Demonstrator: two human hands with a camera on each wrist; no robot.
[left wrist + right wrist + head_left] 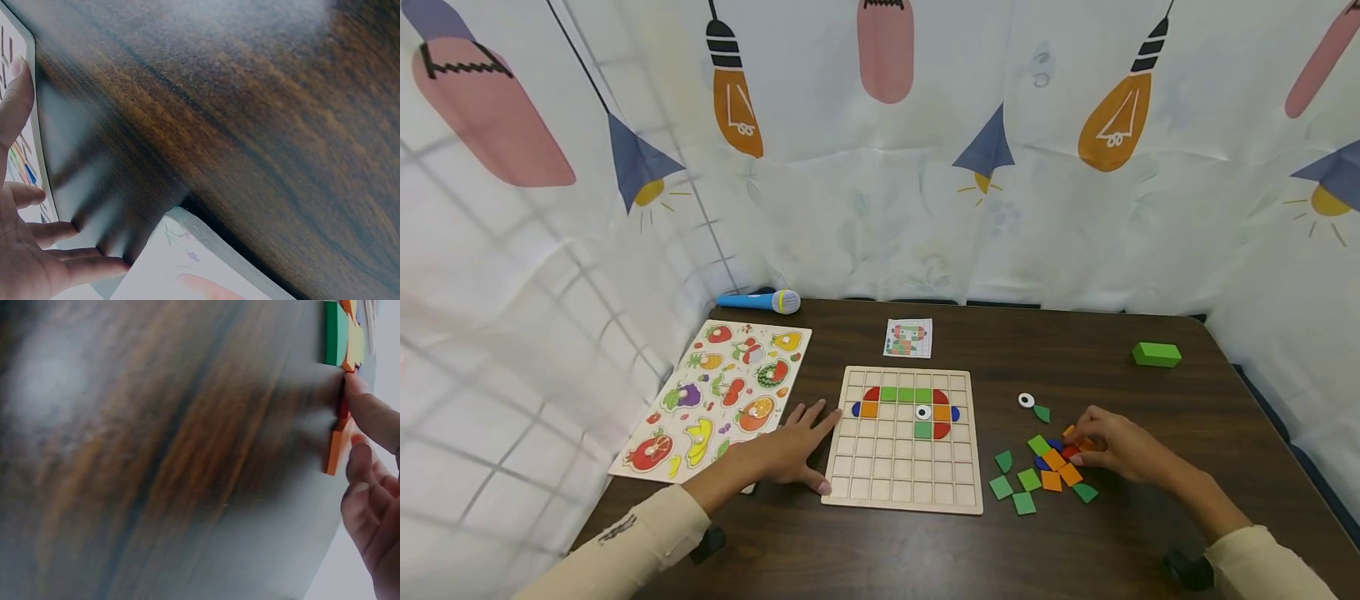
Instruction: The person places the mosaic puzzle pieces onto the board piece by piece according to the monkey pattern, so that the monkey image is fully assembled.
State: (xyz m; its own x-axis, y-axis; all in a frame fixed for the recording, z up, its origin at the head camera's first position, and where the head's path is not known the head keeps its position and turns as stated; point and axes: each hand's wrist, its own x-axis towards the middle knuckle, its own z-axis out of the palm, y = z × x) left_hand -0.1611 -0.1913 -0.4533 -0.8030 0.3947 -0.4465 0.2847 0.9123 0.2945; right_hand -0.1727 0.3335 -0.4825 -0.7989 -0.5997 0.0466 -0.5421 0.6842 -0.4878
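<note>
A wooden grid board [891, 467] lies on the table with red, green, orange and blue pieces and an eye disc [923, 412] set in its upper part. My left hand [792, 446] rests at the board's left edge, fingers spread and thumb on the lower left corner. On the right, my right hand [1116, 446] reaches into a loose heap of coloured pieces. Its thumb touches a red piece [1070, 452], and its fingertips are beside an orange piece [336, 450]. Thumb and fingers stand apart. Green squares [1024, 503] lie at the heap's near side.
A fruit picture board [700, 392] lies left of the grid. Behind the grid is a small pattern card [908, 338]. A toy microphone [760, 301] lies at the back left, a green block [1156, 354] at the back right. Another eye disc [1026, 401] lies behind the heap.
</note>
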